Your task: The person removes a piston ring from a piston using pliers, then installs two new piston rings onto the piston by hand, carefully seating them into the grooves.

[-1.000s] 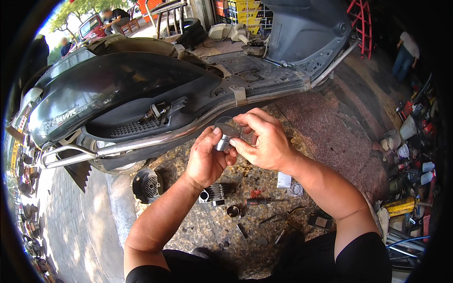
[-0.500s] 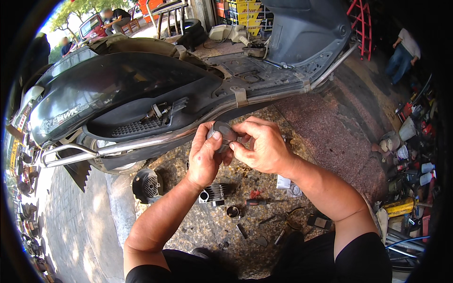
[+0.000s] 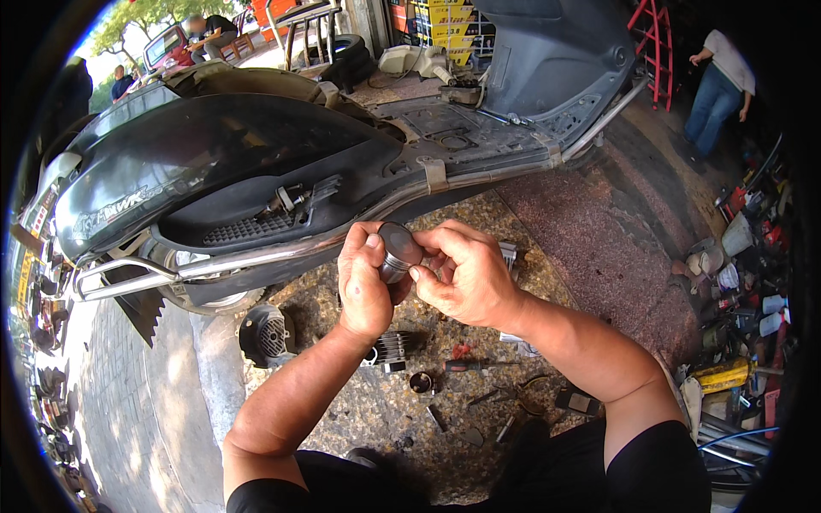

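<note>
In the head view, the left hand [image 3: 366,278] is curled closed around a metal piston [image 3: 400,242], thumb lying against its side near the rim of the flat grey crown, the other fingers mostly hidden behind it. The right hand [image 3: 470,267] is half closed, its thumb and forefinger bent to the piston's right side by the grooved band; whether they pinch a ring there is too small to tell. The piston is tilted, crown up and toward the person, raised above a speckled stone slab [image 3: 342,419] and in front of a dark scooter [image 3: 231,145]. On the slab, below the hands, a finned engine cylinder [image 3: 393,349] lies partly behind the left wrist, with a small dark round part [image 3: 421,382] near it and a screwdriver [image 3: 462,365] to the right. A black slotted cover [image 3: 265,336] sits left of the left forearm. Farther off at upper right, a person [image 3: 720,90] in jeans stands near a red metal frame [image 3: 657,56].
</note>
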Motion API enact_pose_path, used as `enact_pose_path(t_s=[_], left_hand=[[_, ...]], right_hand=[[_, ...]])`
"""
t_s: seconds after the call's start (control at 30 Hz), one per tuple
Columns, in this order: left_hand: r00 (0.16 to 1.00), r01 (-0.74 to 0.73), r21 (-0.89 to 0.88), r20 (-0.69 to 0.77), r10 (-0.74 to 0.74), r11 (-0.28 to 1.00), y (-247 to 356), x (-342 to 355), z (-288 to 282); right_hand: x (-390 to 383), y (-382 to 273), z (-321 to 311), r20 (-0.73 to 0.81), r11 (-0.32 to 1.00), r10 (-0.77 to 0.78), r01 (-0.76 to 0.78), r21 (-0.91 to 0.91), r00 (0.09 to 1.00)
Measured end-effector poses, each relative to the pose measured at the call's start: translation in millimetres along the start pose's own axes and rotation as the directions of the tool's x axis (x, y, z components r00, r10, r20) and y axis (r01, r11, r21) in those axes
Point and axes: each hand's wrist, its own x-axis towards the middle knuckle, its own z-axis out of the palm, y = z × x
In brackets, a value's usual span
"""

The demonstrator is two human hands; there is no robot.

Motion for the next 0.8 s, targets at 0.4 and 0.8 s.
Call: enact_pose_path(t_s=[0.4, 0.8], left_hand=[[0.997, -0.06, 0.091, 0.044, 0.056, 0.994, 10, 4, -3], [0.994, 0.002, 0.17, 0.109, -0.021, 0.985, 11, 4, -6]], right_hand=[[-3, -3, 2, 0.016, 0.995, 0.043, -0.044, 0.093, 0.999], [-8, 4, 2, 0.084, 0.98, 0.098, -0.111, 0.164, 0.992]])
